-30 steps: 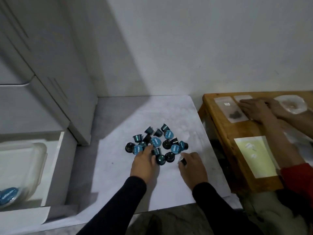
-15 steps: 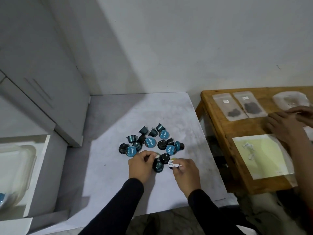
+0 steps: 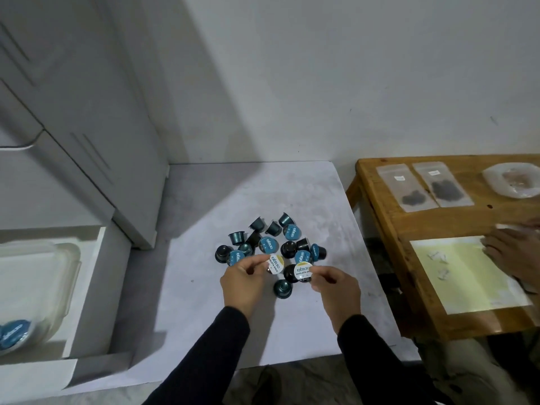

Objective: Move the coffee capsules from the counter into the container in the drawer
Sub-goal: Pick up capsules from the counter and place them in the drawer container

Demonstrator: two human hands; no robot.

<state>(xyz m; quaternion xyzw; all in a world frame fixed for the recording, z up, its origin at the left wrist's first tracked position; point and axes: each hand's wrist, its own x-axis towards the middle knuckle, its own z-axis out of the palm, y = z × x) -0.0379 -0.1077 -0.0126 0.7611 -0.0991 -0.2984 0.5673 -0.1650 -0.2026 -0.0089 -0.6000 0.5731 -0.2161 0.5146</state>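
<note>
Several dark coffee capsules (image 3: 270, 244) with blue lids lie in a heap on the white counter (image 3: 204, 287). My left hand (image 3: 244, 283) pinches a capsule with a white and yellow lid (image 3: 275, 263), lifted and tilted toward me. My right hand (image 3: 336, 290) holds a second white-lidded capsule (image 3: 303, 269) the same way. One dark teal capsule (image 3: 283, 288) stands between my hands. At the far left, a clear plastic container (image 3: 52, 287) sits in the open white drawer (image 3: 96, 258), with blue-lidded capsules (image 3: 13, 336) inside.
White cabinets (image 3: 73, 112) rise behind the drawer. A wooden table (image 3: 409, 229) stands right of the counter, with two plastic bags of dark grounds (image 3: 429, 190), a white plate (image 3: 514, 179) and a yellow sheet (image 3: 461, 273). Another person's hand (image 3: 514, 252) rests there.
Both my hands have each lifted a white-lidded capsule off the counter and turned its lid toward me. The other person's hand moved nearer along the wooden table.
</note>
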